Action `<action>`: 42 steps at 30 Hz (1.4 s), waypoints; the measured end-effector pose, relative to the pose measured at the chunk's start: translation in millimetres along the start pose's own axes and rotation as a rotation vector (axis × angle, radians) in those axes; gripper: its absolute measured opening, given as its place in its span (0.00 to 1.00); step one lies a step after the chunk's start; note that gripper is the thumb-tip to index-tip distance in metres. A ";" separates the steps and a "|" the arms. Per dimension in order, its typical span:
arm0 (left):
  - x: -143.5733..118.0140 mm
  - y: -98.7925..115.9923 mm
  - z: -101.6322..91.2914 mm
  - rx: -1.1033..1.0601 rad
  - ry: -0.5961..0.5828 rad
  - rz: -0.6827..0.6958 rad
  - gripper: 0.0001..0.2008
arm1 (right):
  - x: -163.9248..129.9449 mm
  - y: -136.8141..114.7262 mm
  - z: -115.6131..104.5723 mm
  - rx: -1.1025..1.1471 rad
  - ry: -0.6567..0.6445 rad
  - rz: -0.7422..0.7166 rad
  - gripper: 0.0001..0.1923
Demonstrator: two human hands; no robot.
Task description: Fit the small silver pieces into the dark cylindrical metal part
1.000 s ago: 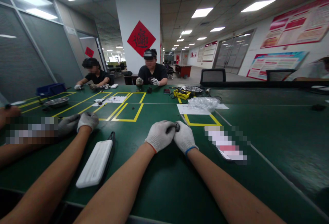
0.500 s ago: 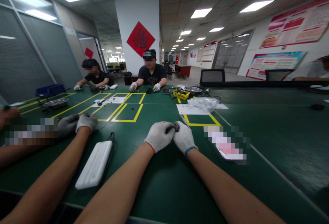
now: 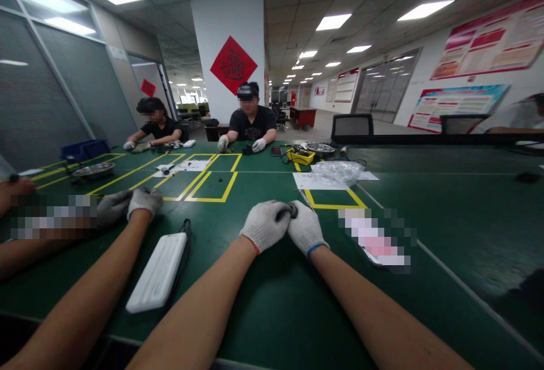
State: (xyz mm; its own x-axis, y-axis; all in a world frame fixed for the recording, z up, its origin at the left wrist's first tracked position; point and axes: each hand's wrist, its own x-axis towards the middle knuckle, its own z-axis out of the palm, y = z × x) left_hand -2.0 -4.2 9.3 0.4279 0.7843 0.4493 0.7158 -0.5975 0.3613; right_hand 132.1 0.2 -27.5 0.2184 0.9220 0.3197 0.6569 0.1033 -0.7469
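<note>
My left hand (image 3: 266, 225), in a white knit glove with an orange-red cuff edge, is closed with its fingertips pressed against a small dark, round part (image 3: 293, 210). From the other side, my right hand (image 3: 306, 228), gloved in white with a blue cuff edge, also grips this part. Both hands meet just above the green table (image 3: 272, 313). Fingers cover most of the part, so its exact kind cannot be made out. Right of my hands lies a phone-like flat object (image 3: 378, 242), partly blurred out.
A white power-bank-like case (image 3: 157, 271) lies left of my forearm. Beside it, a neighbour's gloved hands (image 3: 142, 203) work close by. Farther off are a clear plastic bag (image 3: 335, 173), a yellow tool holder (image 3: 301, 157), a metal dish (image 3: 94, 170) and a blue bin (image 3: 84, 149). Two co-workers sit opposite.
My hands keep the same grip on the small part, with almost no movement. Across the table, the far-left co-worker's hands have shifted slightly.
</note>
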 end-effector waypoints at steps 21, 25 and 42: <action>-0.1 -6.3 3.9 -0.140 0.060 0.036 0.12 | 0.5 1.5 1.1 0.042 0.031 -0.008 0.05; -1.4 -6.7 3.6 -0.138 0.065 0.035 0.12 | 0.8 2.0 1.7 0.049 0.047 -0.016 0.05; 8.7 -30.7 -20.4 -1.779 0.166 -0.600 0.18 | -3.6 -6.3 0.3 0.333 0.125 -0.083 0.16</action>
State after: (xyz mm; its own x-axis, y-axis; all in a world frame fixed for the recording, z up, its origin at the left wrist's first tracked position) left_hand -31.6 17.6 18.8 0.2428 0.9699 -0.0162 -0.6465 0.1742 0.7427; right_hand 126.9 -3.7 -24.1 0.2745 0.8548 0.4404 0.4093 0.3105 -0.8579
